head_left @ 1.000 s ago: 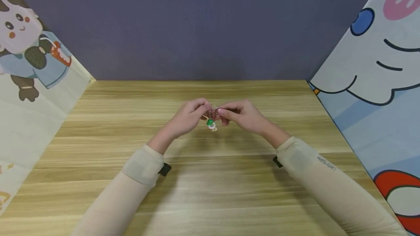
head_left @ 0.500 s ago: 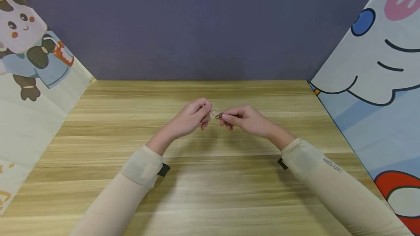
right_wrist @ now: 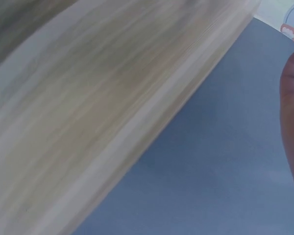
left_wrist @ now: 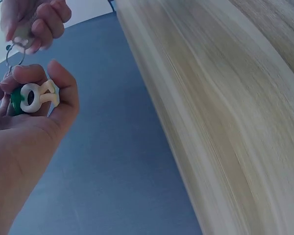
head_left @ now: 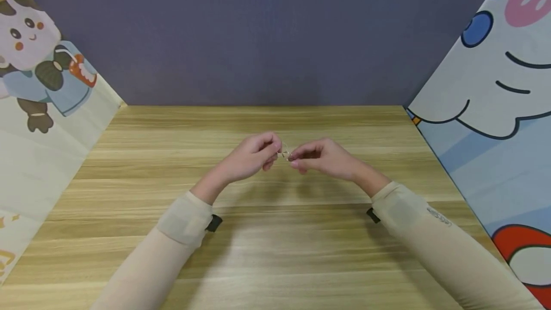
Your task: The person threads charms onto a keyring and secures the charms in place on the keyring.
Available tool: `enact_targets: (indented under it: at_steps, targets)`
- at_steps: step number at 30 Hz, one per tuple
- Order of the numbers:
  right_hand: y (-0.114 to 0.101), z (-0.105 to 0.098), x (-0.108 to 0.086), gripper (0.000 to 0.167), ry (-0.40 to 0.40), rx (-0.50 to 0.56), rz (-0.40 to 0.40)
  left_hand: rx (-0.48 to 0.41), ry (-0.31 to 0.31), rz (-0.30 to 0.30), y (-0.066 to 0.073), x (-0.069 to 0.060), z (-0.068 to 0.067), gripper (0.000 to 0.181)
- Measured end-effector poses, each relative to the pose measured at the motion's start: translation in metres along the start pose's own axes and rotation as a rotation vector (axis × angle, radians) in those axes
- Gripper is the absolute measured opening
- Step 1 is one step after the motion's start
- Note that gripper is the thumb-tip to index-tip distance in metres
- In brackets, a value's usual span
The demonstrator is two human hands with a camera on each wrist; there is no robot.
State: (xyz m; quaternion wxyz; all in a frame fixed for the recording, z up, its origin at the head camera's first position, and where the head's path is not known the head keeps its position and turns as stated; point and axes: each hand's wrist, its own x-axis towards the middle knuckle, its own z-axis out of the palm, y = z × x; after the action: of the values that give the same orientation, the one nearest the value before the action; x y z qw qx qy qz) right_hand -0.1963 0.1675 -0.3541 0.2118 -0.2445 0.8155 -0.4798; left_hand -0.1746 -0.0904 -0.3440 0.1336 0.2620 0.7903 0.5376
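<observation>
My left hand (head_left: 254, 157) holds a keychain figurine (left_wrist: 33, 99), its fingers curled round it. In the left wrist view the figurine shows a green part, a white ring-shaped middle and cream legs; the head view hides it behind the fingers. A thin metal key ring (head_left: 285, 155) spans the small gap between both hands. My right hand (head_left: 325, 158) pinches the far side of this ring. A small greyish piece (left_wrist: 23, 36) sits between the right fingers, too blurred to identify. The right wrist view shows only the edge of the right hand.
A wood-grain table (head_left: 275, 252) lies under both hands. Behind it rises a dark blue-grey panel (head_left: 267, 37). Cartoon-printed panels stand at the left (head_left: 77, 123) and right (head_left: 473, 85). Both forearms wear pale sleeves with dark straps at the wrists.
The figurine hung visible below the fingers a second ago and is now gathered into the left hand. The right hand has moved slightly right and down; the ring has tilted lower.
</observation>
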Motion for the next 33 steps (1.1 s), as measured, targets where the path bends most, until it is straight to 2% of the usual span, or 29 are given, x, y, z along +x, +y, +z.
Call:
enact_targets:
  at_steps: [6,13,21,28,31,33]
  targets:
    - [0.003,-0.003,-0.004,0.025,0.021,-0.172,-0.061,0.111,0.008,-0.034,-0.004,-0.001,-0.005,0.013]
    - [-0.001,-0.006,-0.012,0.014,0.012,-0.358,-0.189,0.26,0.012,-0.052,-0.014,-0.003,-0.008,0.012]
    - [0.001,-0.007,-0.014,0.015,0.04,-0.399,-0.214,0.46,0.032,0.028,-0.026,-0.007,-0.01,0.016]
    - [0.005,-0.008,-0.014,0.019,0.082,-0.442,-0.199,0.576,0.056,0.112,-0.031,-0.01,-0.011,0.016]
    - [0.009,-0.008,-0.014,0.018,0.101,-0.465,-0.184,0.626,0.056,0.107,-0.033,-0.011,-0.011,0.021]
    - [0.011,-0.007,-0.013,0.017,0.11,-0.468,-0.185,0.635,0.047,0.069,-0.034,-0.012,-0.011,0.025]
